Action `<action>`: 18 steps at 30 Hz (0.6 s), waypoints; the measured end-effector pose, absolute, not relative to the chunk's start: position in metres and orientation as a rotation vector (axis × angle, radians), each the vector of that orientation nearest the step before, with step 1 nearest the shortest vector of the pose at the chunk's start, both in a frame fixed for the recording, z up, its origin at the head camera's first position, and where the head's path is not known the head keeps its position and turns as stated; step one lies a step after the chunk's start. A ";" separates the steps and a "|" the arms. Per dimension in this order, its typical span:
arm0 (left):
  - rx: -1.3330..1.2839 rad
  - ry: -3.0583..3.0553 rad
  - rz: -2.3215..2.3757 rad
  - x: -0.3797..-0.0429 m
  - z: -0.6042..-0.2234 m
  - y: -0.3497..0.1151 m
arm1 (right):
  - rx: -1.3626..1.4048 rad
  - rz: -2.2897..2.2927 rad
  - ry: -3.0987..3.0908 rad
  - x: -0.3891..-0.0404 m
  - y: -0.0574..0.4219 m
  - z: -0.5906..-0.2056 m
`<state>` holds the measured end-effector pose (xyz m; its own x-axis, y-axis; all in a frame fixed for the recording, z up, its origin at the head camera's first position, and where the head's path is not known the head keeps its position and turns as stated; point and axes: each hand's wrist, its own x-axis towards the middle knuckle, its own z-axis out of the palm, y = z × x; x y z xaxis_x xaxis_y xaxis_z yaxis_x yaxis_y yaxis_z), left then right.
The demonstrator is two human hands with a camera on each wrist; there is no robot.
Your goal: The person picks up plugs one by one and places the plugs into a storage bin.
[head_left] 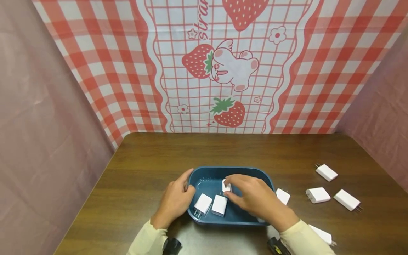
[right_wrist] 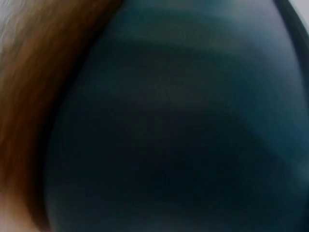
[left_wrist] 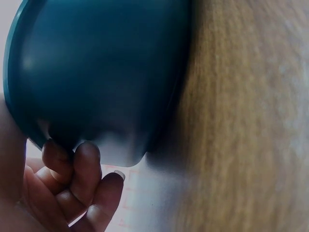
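Note:
A dark blue tray (head_left: pixel 236 216) stands on the table. My left hand (head_left: pixel 174 200) grips its left end, thumb at the rim; in the left wrist view, curled fingers (left_wrist: pixel 86 166) lie against the tray's outer wall. Over the tray's inside, my right hand (head_left: pixel 255 194) pinches a white charger plug (head_left: pixel 226 186) between thumb and fingers. Two more white charger plugs lie in the tray, one at the left (head_left: pixel 203 204) and one near the middle (head_left: pixel 219 205). The right wrist view is a blur filled mostly by the tray (right_wrist: pixel 183 121).
Several white charger plugs lie on the wooden table (head_left: pixel 153 152) right of the tray: one beside its rim (head_left: pixel 283 196), others farther right (head_left: pixel 318 195), and one near the right sleeve (head_left: pixel 321 234). A strawberry-print cloth (head_left: pixel 229 71) hangs behind the table.

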<state>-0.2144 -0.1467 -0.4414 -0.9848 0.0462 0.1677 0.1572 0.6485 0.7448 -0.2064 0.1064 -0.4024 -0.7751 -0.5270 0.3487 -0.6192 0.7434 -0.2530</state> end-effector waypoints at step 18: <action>-0.160 -2.734 -1.259 -0.215 -0.442 -0.148 | 0.811 0.400 -2.794 -0.213 0.077 -0.408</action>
<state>-0.2150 -0.1475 -0.4416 -0.9863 0.0430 0.1594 0.1491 0.6468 0.7480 -0.2128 0.0773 -0.4078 -0.8280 -0.4926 0.2678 -0.5479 0.8122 -0.2003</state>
